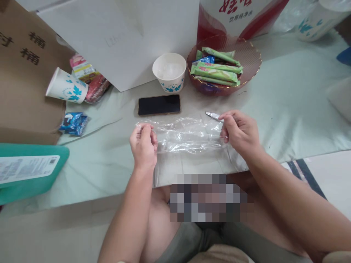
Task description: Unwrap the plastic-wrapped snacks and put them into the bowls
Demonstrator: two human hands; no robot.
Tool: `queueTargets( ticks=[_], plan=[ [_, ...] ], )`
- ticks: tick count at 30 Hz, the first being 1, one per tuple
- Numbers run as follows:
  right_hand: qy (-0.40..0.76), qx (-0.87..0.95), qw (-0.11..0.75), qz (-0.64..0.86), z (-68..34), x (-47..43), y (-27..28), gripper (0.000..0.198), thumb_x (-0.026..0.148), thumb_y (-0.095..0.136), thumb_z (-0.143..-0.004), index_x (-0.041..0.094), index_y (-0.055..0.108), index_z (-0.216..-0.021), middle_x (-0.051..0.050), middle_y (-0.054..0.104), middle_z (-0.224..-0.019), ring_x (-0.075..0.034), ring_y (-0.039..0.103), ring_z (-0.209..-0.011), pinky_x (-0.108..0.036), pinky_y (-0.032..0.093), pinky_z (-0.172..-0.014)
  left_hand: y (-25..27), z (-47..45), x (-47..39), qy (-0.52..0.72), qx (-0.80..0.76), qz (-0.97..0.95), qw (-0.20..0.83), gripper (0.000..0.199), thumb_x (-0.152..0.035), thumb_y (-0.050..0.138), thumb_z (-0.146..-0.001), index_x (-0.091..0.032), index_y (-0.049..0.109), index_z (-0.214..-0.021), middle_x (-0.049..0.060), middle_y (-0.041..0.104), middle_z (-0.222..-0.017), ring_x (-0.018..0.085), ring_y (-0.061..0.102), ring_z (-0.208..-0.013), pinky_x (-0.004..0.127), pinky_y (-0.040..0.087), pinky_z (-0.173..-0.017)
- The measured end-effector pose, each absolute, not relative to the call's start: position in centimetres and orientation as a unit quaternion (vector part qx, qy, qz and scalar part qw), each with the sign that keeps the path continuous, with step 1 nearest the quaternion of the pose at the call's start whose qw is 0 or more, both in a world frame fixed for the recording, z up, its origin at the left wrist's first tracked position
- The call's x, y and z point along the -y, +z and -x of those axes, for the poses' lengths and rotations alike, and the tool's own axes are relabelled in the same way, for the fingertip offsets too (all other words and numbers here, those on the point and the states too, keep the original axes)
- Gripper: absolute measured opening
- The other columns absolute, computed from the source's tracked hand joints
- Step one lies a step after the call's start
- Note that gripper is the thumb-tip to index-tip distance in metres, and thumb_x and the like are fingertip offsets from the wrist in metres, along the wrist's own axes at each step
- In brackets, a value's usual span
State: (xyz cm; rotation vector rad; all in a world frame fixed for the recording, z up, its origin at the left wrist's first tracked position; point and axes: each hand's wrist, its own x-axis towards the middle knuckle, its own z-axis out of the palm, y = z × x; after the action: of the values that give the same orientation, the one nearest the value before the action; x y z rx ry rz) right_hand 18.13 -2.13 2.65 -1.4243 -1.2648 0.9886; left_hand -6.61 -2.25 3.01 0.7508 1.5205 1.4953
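Observation:
A crumpled clear plastic bag or sheet (181,137) is stretched between my two hands over the table's front edge. My left hand (144,144) is closed on its left end, fingers curled in. My right hand (240,131) is closed too, at the other end of the plastic, and pinches a slim silver tool, apparently a small knife (213,115), with its dark tip pointing up and left. Its grip end is hidden in my fingers. Just behind the plastic lies a phone (159,105) with a dark screen.
Behind the phone stand a paper cup (173,84) and a pink glass bowl (255,65) of green-wrapped snacks. Another paper cup (67,87) lies tipped at left, near blue packets (73,123). A green container (61,153), cardboard box (24,102) and white box (120,44) flank the table.

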Motion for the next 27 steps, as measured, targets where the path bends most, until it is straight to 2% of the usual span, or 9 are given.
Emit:
queueTargets(
  ticks=[2,5,10,13,15,20,22,25,27],
  plan=[
    [0.439,0.517,0.454,0.578,-18.1,1.9,2.7,0.043,0.067,0.062,-0.090,0.024,0.061,-0.085,0.007,0.051,-0.049,-0.010,0.046,-0.038,-0.023,0.036,-0.038,3.0,6.7,2.2,0.585,-0.616,-0.301,0.433,0.027,-0.038,0.075,-0.075,-0.023,0.053,-0.070,-0.009,0.039,-0.043,0.006,0.028,-0.034,0.020,0.014,-0.031],
    [0.460,0.515,0.416,0.592,-18.1,1.8,2.6,0.039,0.063,0.065,-0.089,0.024,0.061,-0.091,0.006,0.055,-0.052,-0.011,0.052,-0.042,-0.024,0.038,-0.040,2.8,6.7,2.1,0.555,-0.642,-0.293,0.441,0.020,-0.030,0.073,-0.074,-0.021,0.056,-0.069,-0.008,0.039,-0.044,0.006,0.030,-0.036,0.019,0.014,-0.032],
    [0.345,0.589,0.331,0.652,-18.4,1.8,2.1,0.018,0.036,0.056,-0.093,0.023,0.065,-0.102,0.002,0.067,-0.062,-0.017,0.061,-0.050,-0.030,0.045,-0.055,2.6,6.7,1.8,0.559,-0.649,-0.293,0.425,0.017,-0.023,0.068,-0.069,-0.020,0.053,-0.063,-0.008,0.039,-0.046,0.005,0.032,-0.040,0.017,0.019,-0.035],
    [0.306,0.638,0.297,0.642,-18.6,1.7,1.6,0.027,0.024,0.051,-0.090,0.023,0.065,-0.113,-0.004,0.078,-0.089,-0.018,0.062,-0.054,-0.034,0.049,-0.065,2.3,6.8,1.8,0.549,-0.648,-0.307,0.430,0.017,-0.024,0.069,-0.070,-0.020,0.054,-0.064,-0.007,0.040,-0.049,0.006,0.033,-0.041,0.017,0.020,-0.036],
    [0.308,0.657,0.276,0.630,-18.7,1.6,1.3,0.035,0.020,0.049,-0.087,0.022,0.063,-0.119,-0.008,0.078,-0.106,-0.018,0.064,-0.056,-0.037,0.052,-0.070,2.0,6.8,1.9,0.536,-0.648,-0.316,0.440,0.017,-0.026,0.069,-0.072,-0.020,0.054,-0.065,-0.006,0.042,-0.051,0.006,0.035,-0.042,0.018,0.022,-0.037],
    [0.276,0.700,0.240,0.613,-18.7,1.5,0.7,0.042,0.022,0.055,-0.083,0.020,0.064,-0.124,-0.011,0.078,-0.111,-0.022,0.067,-0.064,-0.041,0.054,-0.075,1.5,6.7,2.3,0.455,-0.644,-0.400,0.466,0.019,-0.030,0.066,-0.079,-0.020,0.057,-0.066,-0.003,0.050,-0.057,0.009,0.041,-0.047,0.020,0.030,-0.041],
    [0.258,0.714,0.240,0.605,-18.7,1.5,0.4,0.040,0.022,0.055,-0.083,0.021,0.066,-0.122,-0.011,0.078,-0.113,-0.024,0.069,-0.071,-0.044,0.056,-0.078,1.2,6.6,2.5,0.423,-0.649,-0.474,0.419,0.019,-0.031,0.065,-0.082,-0.020,0.061,-0.067,0.000,0.055,-0.064,0.012,0.050,-0.057,0.022,0.040,-0.049],
    [0.238,0.735,0.244,0.586,-18.7,1.4,0.0,0.035,0.020,0.051,-0.086,0.021,0.071,-0.115,-0.012,0.077,-0.116,-0.029,0.073,-0.095,-0.046,0.056,-0.087,0.6,6.6,2.7,0.368,-0.665,-0.583,0.287,0.016,-0.029,0.063,-0.086,-0.020,0.069,-0.075,0.009,0.068,-0.096,0.023,0.064,-0.092,0.034,0.055,-0.076],
    [0.239,0.741,0.238,0.580,-18.7,1.4,-0.1,0.034,0.019,0.049,-0.087,0.021,0.073,-0.111,-0.012,0.077,-0.115,-0.030,0.073,-0.104,-0.046,0.056,-0.089,0.4,6.4,2.8,0.315,-0.658,-0.641,0.238,0.018,-0.028,0.061,-0.089,-0.020,0.071,-0.077,0.014,0.068,-0.121,0.031,0.061,-0.117,0.047,0.053,-0.097]
  ],
)
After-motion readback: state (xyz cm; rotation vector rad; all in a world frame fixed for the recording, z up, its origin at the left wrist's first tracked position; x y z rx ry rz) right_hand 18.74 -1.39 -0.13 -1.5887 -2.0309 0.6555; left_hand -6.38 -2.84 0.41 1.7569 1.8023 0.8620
